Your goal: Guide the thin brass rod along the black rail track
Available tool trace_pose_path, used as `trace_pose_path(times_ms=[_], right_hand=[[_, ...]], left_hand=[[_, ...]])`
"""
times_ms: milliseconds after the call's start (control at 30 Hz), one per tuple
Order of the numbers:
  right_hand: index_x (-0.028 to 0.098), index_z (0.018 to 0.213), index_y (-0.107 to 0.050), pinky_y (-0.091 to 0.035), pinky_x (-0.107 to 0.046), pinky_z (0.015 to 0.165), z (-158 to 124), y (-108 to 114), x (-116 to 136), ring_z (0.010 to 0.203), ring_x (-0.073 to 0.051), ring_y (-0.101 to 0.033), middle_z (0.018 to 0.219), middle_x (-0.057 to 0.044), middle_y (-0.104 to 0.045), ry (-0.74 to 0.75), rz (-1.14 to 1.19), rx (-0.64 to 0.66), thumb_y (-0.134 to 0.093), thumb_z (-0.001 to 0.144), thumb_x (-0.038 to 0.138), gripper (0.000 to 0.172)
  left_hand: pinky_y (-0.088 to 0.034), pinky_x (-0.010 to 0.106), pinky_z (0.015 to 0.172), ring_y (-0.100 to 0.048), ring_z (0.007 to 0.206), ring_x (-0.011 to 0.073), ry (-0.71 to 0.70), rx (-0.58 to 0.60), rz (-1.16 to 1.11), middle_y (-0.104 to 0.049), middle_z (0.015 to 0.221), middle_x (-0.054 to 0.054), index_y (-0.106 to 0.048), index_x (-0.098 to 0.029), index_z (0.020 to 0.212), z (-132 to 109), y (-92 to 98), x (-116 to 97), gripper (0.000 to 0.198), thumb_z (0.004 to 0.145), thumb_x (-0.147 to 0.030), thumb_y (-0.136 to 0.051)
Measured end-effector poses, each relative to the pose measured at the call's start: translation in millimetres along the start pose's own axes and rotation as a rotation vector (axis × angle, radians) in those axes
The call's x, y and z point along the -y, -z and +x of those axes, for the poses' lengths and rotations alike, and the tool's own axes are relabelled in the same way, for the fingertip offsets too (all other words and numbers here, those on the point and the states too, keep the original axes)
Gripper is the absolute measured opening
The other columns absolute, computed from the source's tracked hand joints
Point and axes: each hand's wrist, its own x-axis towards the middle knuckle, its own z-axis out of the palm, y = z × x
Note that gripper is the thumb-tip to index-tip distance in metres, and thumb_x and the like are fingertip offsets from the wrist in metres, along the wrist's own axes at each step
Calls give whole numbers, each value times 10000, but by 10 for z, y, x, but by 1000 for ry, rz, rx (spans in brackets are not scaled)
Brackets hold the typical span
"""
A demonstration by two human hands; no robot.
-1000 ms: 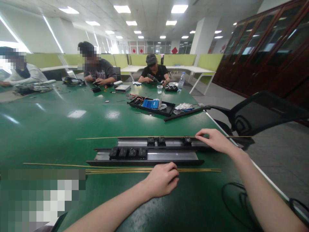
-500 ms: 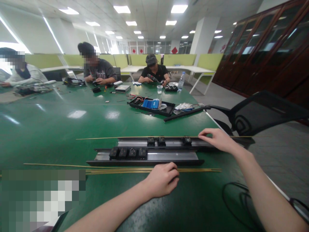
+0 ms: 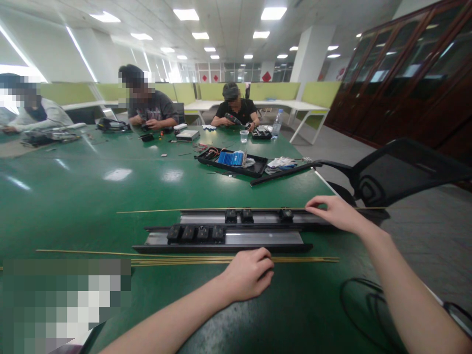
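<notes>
My right hand [image 3: 330, 210] pinches a thin brass-coloured rod [image 3: 199, 210] between thumb and fingertips. This rod runs along the far edge of the far black-sided metal channel [image 3: 206, 217], in which three small black blocks [image 3: 246, 215] sit spaced apart. Nearer to me lies a second channel [image 3: 261, 238], with several black blocks [image 3: 189, 233] grouped toward its left half. My left hand [image 3: 250, 275] rests on the table with curled fingers, over a loose bundle of similar rods [image 3: 177, 260]; whether anything is inside its fingers is hidden.
Across the green table [image 3: 84, 196] are a black tray [image 3: 254, 170] with a blue item, white gloves [image 3: 282, 163] and a black bar [image 3: 283, 173]. A mesh chair [image 3: 409, 172] stands at the right edge, a black cable [image 3: 341, 300] below it. Several people work beyond.
My right hand has shifted slightly to the right along the rod, still pinching it. My left hand, the channels and the blocks look unmoved.
</notes>
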Motion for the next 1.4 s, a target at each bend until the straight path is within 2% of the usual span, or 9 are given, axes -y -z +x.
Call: trace_pose_path(times_ms=[1400], right_hand=[[250, 877, -766, -531, -364, 860, -53, 128, 51, 915, -241, -696, 988, -38, -775, -25, -7, 10, -566, 842, 519, 337]], left_hand=[[-560, 288, 784, -671, 904, 187, 7, 0, -11, -645, 1093, 71, -650, -178, 1022, 2, 6, -11, 156, 955, -253, -531]])
